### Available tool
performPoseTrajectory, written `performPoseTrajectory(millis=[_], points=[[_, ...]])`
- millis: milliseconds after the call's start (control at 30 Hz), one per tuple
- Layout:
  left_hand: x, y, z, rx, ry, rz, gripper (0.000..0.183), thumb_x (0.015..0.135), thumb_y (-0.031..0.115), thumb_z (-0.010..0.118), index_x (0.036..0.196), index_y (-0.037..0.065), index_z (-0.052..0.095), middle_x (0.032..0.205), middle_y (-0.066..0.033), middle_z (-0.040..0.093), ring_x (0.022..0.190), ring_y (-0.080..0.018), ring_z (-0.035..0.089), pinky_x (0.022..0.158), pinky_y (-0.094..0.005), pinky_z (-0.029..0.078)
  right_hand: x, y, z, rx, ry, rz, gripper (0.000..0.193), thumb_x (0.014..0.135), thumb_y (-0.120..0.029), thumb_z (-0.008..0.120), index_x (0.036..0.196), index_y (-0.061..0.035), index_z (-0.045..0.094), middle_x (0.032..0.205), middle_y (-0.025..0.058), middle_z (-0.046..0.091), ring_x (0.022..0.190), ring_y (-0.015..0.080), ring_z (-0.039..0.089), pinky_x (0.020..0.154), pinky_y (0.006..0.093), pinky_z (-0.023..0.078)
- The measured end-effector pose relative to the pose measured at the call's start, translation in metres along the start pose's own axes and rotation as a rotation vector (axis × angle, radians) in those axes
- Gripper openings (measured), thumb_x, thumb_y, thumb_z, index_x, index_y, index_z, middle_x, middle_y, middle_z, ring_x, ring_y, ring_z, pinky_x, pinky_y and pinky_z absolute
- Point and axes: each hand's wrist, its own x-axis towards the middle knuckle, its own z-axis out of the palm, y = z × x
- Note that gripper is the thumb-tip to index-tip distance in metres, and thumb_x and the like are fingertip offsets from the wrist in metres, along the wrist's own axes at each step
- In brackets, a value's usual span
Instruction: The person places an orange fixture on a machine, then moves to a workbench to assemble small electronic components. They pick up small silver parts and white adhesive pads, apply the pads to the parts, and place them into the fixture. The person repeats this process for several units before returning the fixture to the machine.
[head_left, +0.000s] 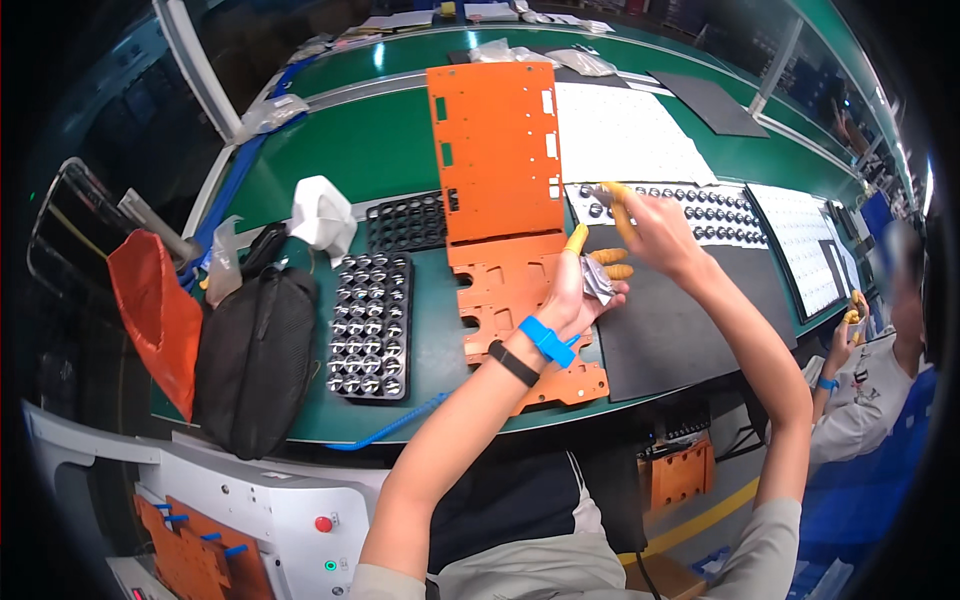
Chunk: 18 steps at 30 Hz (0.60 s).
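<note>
My left hand (572, 290) is turned palm up, wearing yellow finger cots, a blue wrist strap and a black band. It cradles a small bundle of silvery-grey pieces (598, 282) whose kind I cannot make out. Beyond it, my right hand (650, 225), also with yellow finger cots, reaches over a white sheet (740, 240) bearing rows of small round black parts. Its fingers are pinched together near the sheet's left end; what they hold, if anything, is unclear. Below my left hand lies an orange plate with cutouts (505, 290), and a taller orange panel (497, 150) rises behind it.
A black tray of round metal-topped parts (370, 325) stands left of the plate, another black tray (405, 222) behind. Black bag (255, 360), orange-red pouch (155, 320) and white wrapping (322, 218) lie farther left. A dark mat (670, 340) covers the right; a co-worker (865, 390) sits beyond.
</note>
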Motion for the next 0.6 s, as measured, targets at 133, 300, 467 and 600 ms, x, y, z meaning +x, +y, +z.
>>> performPoseTrajectory(millis=[133, 300, 467, 600], points=[[-0.007, 0.001, 0.002, -0.05, -0.053, 0.144, 0.068, 0.098, 0.071, 0.027, 0.122, 0.017, 0.059, 0.11, -0.0055, 0.067, 0.096, -0.0211, 0.066, 0.084, -0.0424, 0.051, -0.016, -0.042, -0.013, -0.057, -0.166, -0.047, 0.044, 0.078, -0.008, 0.068, 0.12, 0.0014, 0.06, 0.09, 0.0132, 0.068, 0.083, 0.0314, 0.069, 0.068, 0.0395, 0.055], [-0.024, 0.004, 0.005, -0.116, -0.029, 0.206, 0.053, 0.105, 0.054, 0.031, 0.117, 0.01, 0.059, 0.109, -0.0058, 0.068, 0.099, -0.0202, 0.066, 0.086, -0.0391, 0.053, -0.027, -0.08, -0.02, -0.046, -0.119, -0.151, 0.037, 0.077, -0.007, 0.066, 0.112, 0.0046, 0.062, 0.101, 0.0187, 0.069, 0.097, 0.0338, 0.068, 0.08, 0.0412, 0.056], [-0.067, -0.008, 0.002, -0.168, 0.002, 0.322, 0.036, 0.106, 0.041, 0.041, 0.116, 0.012, 0.06, 0.105, -0.0029, 0.067, 0.097, -0.0171, 0.066, 0.085, -0.0374, 0.053, -0.025, -0.119, -0.042, 0.054, -0.07, -0.168, 0.042, 0.089, -0.017, 0.063, 0.125, 0.0049, 0.058, 0.114, 0.0226, 0.068, 0.112, 0.0388, 0.063, 0.1, 0.0472, 0.049], [-0.159, -0.012, -0.001, -0.073, 0.028, 0.417, 0.038, 0.106, 0.034, 0.045, 0.136, 0.013, 0.056, 0.102, -0.0008, 0.064, 0.084, -0.0132, 0.064, 0.072, -0.0304, 0.053, -0.017, -0.166, -0.05, 0.348, 0.176, -0.07, 0.042, 0.095, -0.017, 0.062, 0.131, 0.0031, 0.057, 0.106, 0.0186, 0.071, 0.102, 0.0358, 0.068, 0.09, 0.0426, 0.053]])
